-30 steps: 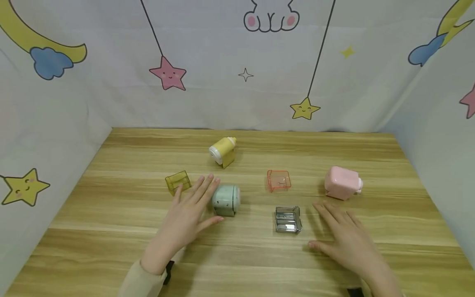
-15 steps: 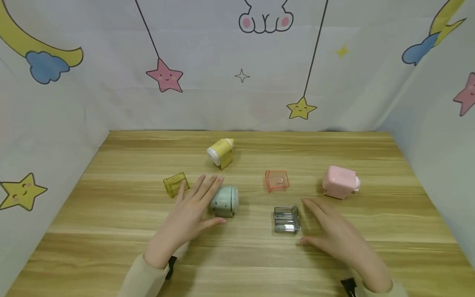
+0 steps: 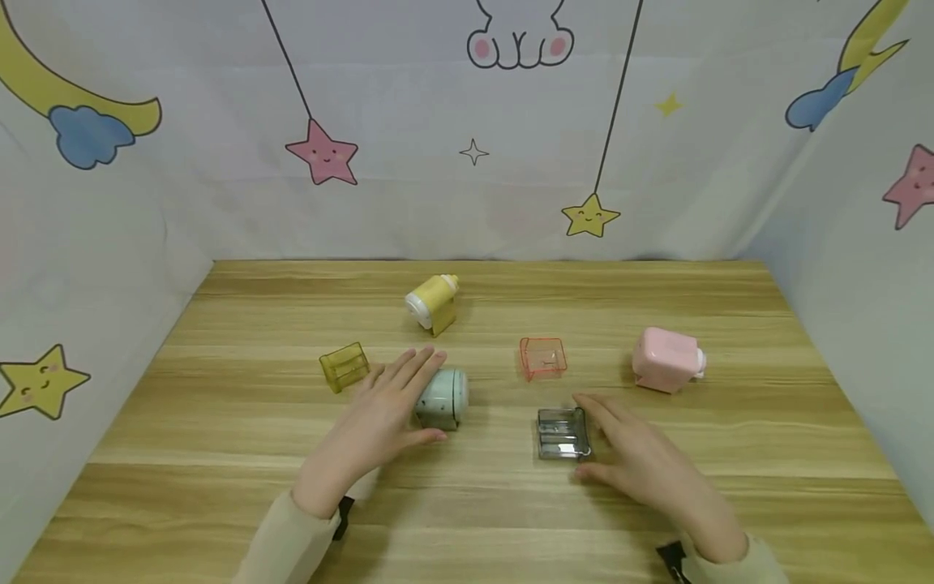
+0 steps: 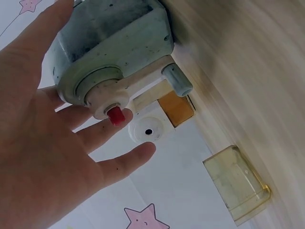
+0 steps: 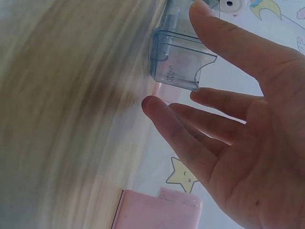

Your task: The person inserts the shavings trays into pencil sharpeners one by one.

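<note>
My right hand (image 3: 645, 456) blocks right side of grey bin (image 3: 560, 435). Left of bin, open lane runs to mint crank device (image 3: 447, 397) beside my left hand (image 3: 374, 415). Behind bin, red tray (image 3: 541, 357) obstructs; on near side, free passage for me.

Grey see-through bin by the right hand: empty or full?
The grey bin looks empty: nothing loose shows through its clear sides.

Left hand (image 3: 365, 426) by mint block (image 3: 445, 397), fingers (image 3: 414, 375) overlapping its left side. Right hand (image 3: 649, 462) at right end of gray tray (image 3: 560, 434). On counter (image 3: 467, 519): yellow cylinder (image 3: 432, 300) at back, olive tray (image 3: 345, 367) left, red-edged tray (image 3: 543, 358) mid, pink block (image 3: 666, 358) right.
</note>
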`<action>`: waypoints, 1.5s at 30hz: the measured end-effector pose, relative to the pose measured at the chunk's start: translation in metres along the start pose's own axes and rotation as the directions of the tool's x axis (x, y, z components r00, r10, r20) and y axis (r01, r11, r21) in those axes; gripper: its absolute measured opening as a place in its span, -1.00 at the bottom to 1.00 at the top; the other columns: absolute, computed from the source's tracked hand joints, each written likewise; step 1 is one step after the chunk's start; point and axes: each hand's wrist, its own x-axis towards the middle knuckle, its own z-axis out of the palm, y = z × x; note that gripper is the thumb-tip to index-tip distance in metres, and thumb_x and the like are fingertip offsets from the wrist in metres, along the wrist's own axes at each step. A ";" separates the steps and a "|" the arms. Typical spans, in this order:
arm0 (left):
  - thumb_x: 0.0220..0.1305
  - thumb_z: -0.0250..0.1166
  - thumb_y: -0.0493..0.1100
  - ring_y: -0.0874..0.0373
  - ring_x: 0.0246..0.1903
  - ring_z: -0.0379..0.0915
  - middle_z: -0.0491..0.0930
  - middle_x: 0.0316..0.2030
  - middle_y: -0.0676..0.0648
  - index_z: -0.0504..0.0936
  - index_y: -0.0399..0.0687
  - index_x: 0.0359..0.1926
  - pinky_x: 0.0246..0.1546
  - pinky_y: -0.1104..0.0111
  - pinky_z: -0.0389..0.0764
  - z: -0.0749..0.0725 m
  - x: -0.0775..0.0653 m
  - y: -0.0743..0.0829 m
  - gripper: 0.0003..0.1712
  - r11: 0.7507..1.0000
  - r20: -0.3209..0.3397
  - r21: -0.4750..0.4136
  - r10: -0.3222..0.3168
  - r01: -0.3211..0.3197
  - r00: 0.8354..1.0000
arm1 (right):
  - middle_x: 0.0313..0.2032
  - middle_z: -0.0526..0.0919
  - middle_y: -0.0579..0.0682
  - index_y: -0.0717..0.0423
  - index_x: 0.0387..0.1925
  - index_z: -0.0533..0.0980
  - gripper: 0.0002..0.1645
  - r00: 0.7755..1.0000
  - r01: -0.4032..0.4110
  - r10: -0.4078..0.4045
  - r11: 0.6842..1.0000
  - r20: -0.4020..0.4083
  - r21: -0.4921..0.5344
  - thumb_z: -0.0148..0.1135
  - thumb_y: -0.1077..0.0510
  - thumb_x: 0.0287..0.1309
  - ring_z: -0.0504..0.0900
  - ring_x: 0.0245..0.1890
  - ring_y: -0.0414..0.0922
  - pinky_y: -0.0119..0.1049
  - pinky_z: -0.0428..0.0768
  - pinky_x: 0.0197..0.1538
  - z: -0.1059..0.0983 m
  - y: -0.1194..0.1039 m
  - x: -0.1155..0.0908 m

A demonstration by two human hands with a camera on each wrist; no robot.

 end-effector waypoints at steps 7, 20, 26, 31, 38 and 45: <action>-0.19 0.39 0.21 -0.11 0.22 0.03 0.19 0.29 -0.19 -0.03 0.00 0.37 0.09 -0.17 0.26 0.002 0.003 -0.001 0.16 1.000 0.007 -0.027 0.010 -0.009 1.000 | 0.12 0.41 0.17 0.12 0.26 0.21 0.06 1.000 -0.004 0.004 1.000 0.010 -0.003 0.45 -0.11 -0.32 0.38 0.05 0.02 0.06 0.48 0.03 0.003 -0.003 0.004; -0.20 0.47 -0.06 -0.04 -0.01 0.31 0.37 0.10 -0.18 0.09 -0.06 0.33 -0.03 0.01 0.47 0.006 0.006 -0.002 0.07 0.994 -0.005 -0.110 0.016 -0.017 1.000 | 0.09 0.43 0.14 0.11 0.25 0.22 0.02 1.000 0.016 -0.016 1.000 0.004 -0.016 0.45 -0.04 -0.30 0.39 0.04 -0.01 0.04 0.49 0.03 0.007 -0.005 0.008; -0.20 0.47 -0.14 0.11 -0.12 0.32 0.40 -0.03 -0.10 0.19 -0.09 0.25 -0.16 0.14 0.54 0.010 0.007 -0.005 -0.05 0.987 -0.027 -0.154 0.035 -0.038 0.999 | 0.09 0.43 0.16 0.15 0.25 0.21 0.01 1.000 0.008 -0.007 1.000 0.013 -0.013 0.45 0.01 -0.29 0.39 0.03 0.00 0.04 0.47 0.05 0.008 -0.007 0.010; -0.18 0.46 -0.14 0.16 -0.16 0.31 0.40 -0.08 -0.07 0.23 -0.09 0.20 -0.19 0.17 0.55 0.011 0.008 -0.008 -0.11 0.982 -0.029 -0.181 0.040 -0.045 0.999 | 0.03 0.47 0.11 0.18 0.23 0.23 -0.03 1.000 0.018 -0.018 1.000 0.013 -0.011 0.44 0.08 -0.29 0.43 -0.04 -0.08 -0.03 0.52 0.00 0.011 -0.006 0.012; -0.19 0.47 -0.14 0.16 -0.17 0.31 0.40 -0.11 -0.07 0.23 -0.10 0.17 -0.21 0.19 0.55 0.015 0.008 -0.010 -0.13 0.981 -0.034 -0.185 0.045 -0.050 0.998 | -0.12 0.50 0.10 0.30 0.08 0.32 -0.17 1.000 0.029 -0.029 1.000 -0.003 0.004 0.45 0.16 -0.32 0.47 -0.20 -0.15 -0.13 0.60 -0.14 0.014 -0.006 0.014; -0.20 0.47 -0.15 0.18 -0.18 0.30 0.40 -0.13 -0.07 0.23 -0.09 0.16 -0.18 0.20 0.54 0.019 0.005 -0.011 -0.13 0.977 -0.049 -0.206 0.052 -0.061 0.997 | -0.17 0.51 0.07 0.31 0.02 0.35 -0.21 1.000 0.021 -0.021 1.000 0.011 0.006 0.46 0.15 -0.33 0.49 -0.27 -0.16 -0.17 0.62 -0.21 0.015 -0.007 0.015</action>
